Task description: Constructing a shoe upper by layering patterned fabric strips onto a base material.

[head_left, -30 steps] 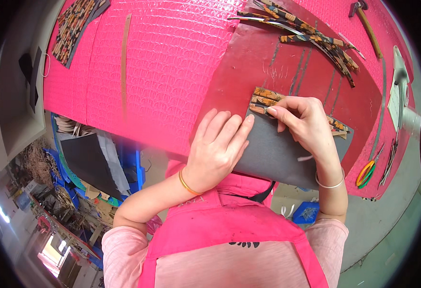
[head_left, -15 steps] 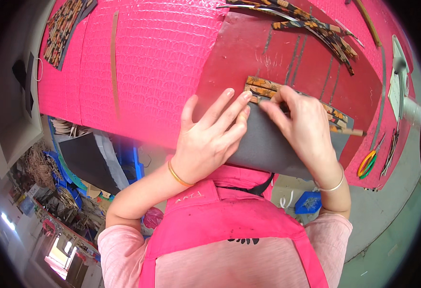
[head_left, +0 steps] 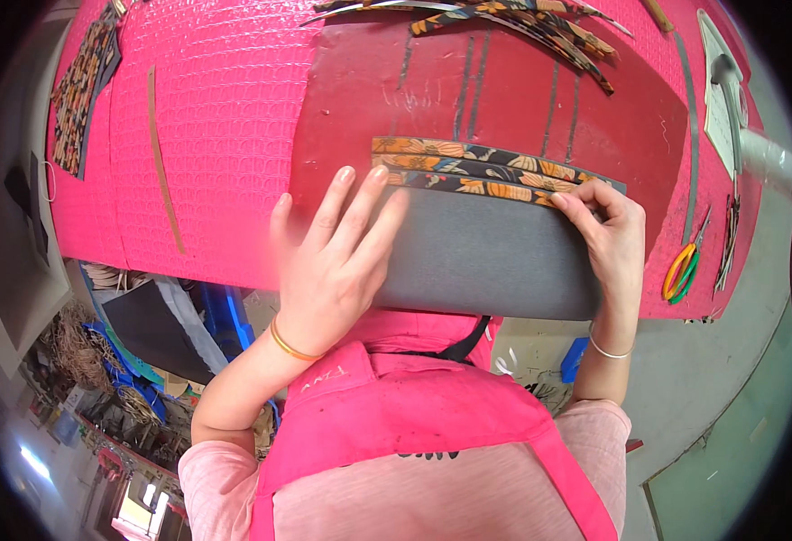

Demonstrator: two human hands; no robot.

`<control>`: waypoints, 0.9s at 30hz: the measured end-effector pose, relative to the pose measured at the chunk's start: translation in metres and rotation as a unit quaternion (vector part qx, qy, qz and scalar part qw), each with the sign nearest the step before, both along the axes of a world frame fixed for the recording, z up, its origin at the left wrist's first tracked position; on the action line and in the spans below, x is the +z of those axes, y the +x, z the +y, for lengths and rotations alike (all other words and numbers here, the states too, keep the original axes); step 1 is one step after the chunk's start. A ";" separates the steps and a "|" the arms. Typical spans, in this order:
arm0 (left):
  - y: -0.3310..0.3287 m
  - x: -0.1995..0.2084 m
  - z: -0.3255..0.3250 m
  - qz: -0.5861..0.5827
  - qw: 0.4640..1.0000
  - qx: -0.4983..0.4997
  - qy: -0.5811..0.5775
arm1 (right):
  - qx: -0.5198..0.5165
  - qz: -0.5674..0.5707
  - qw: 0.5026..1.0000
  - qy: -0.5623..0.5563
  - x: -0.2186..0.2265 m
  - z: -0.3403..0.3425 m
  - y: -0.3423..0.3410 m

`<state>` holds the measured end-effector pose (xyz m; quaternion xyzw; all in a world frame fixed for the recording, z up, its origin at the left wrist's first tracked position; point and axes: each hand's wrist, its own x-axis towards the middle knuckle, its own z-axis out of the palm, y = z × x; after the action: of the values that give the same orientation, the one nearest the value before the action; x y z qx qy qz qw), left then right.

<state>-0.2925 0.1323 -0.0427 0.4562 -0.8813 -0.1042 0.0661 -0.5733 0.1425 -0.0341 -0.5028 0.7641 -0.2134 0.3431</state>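
From where I stand, the person's right hand (head_left: 614, 236) has thumb and forefinger pinched on the right end of the lowest narrow black-and-orange floral strip (head_left: 491, 188). That strip lies along the upper edge of a smooth dark-grey rectangular sheet (head_left: 495, 257), just below two matching floral strips (head_left: 473, 167) set side by side. The left hand (head_left: 335, 261) is spread, gripping nothing, its fingertips at the strips' left ends; whether they press down, I can't tell. The sheet rests on a dark-red flat mat (head_left: 522, 90) over the table's shiny pink textured cover (head_left: 225, 135). Beyond lies a loose bunch of floral strips (head_left: 540, 32); yellow-and-green-handled scissors (head_left: 681, 273) sit to the right.
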 end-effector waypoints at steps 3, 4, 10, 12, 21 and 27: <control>-0.007 0.001 -0.001 0.012 1.000 -0.009 0.022 | 0.003 0.028 1.000 -0.001 0.006 -0.004 0.008; -0.019 0.004 -0.001 0.010 1.000 0.003 0.021 | 0.000 0.028 1.000 -0.002 0.008 -0.007 0.009; -0.088 -0.017 0.003 0.103 0.988 -0.094 0.071 | 0.084 0.119 0.988 -0.056 0.006 -0.001 -0.004; -0.082 -0.015 0.003 0.087 0.989 -0.097 0.074 | -0.050 -0.036 0.998 0.026 0.007 0.010 -0.028; -0.126 -0.018 0.007 0.130 0.981 -0.132 0.059 | -0.061 -0.030 0.998 0.008 0.000 0.017 -0.041; -0.126 -0.018 0.008 0.110 0.984 -0.128 0.048 | -0.189 0.088 0.972 -0.108 0.004 0.055 -0.112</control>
<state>-0.4186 0.1400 -0.0608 0.3278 -0.9137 -0.2039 0.1270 -0.6851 0.1978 -0.0299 -0.4004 0.8450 -0.3102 0.1717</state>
